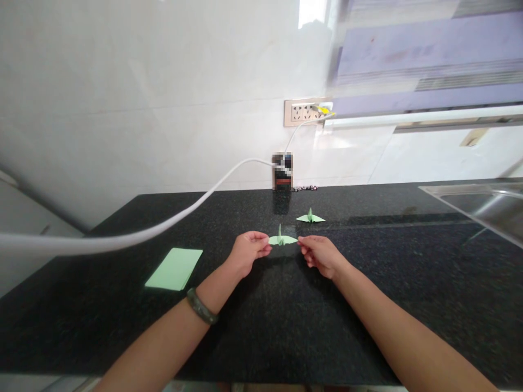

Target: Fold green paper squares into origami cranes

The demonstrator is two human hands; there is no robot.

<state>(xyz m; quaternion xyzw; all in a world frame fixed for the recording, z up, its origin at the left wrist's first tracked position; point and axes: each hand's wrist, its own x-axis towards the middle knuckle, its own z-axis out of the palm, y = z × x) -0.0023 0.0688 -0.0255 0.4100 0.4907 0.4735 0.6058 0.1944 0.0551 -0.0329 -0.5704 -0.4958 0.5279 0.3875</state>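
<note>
Between my two hands a light green paper crane (281,239) is held by its wing tips, wings spread and one thin point upright. My left hand (250,251) pinches the left wing tip between thumb and fingers. The right wing tip is pinched by my right hand (321,255), its other fingers curled. A second green paper crane (310,218) stands on the black countertop (253,337), just beyond my right hand. To the left of my left hand lies a stack of green paper sheets (175,269).
A white cable (163,228) crosses the left side and runs to a wall socket (306,112). Against the wall leans a dark pixelated object (282,171), with a beaded string (306,188) beside it. A metal sink (490,201) is set in at the right.
</note>
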